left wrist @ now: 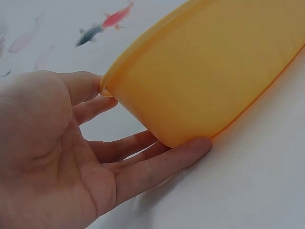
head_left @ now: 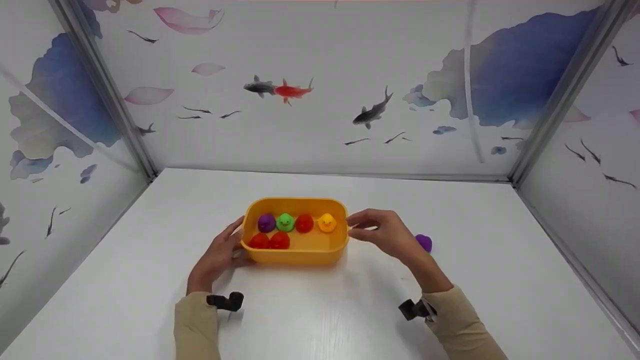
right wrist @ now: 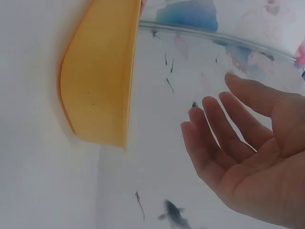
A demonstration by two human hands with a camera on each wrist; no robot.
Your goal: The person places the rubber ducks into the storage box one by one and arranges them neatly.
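A yellow bin point(head_left: 295, 257) stands on the table, holding several small toy ducks, among them a green duck point(head_left: 285, 222), a yellow duck point(head_left: 327, 223), a purple one point(head_left: 267, 223) and red ones point(head_left: 304, 223). At its left end my left hand point(head_left: 220, 252) grips it; the left wrist view has digits at the rim and others at the bottom edge of the bin point(left wrist: 190, 71). My right hand point(head_left: 382, 232) hovers by the right end, fingers loosely bent. In the right wrist view that hand point(right wrist: 248, 148) is empty and apart from the bin point(right wrist: 97, 76).
A purple toy point(head_left: 424, 243) lies on the white table point(head_left: 320, 310) to the right, partly hidden by my right wrist, a sliver of green below it. White panels point(head_left: 310, 140) painted with fish enclose the table at the back and sides.
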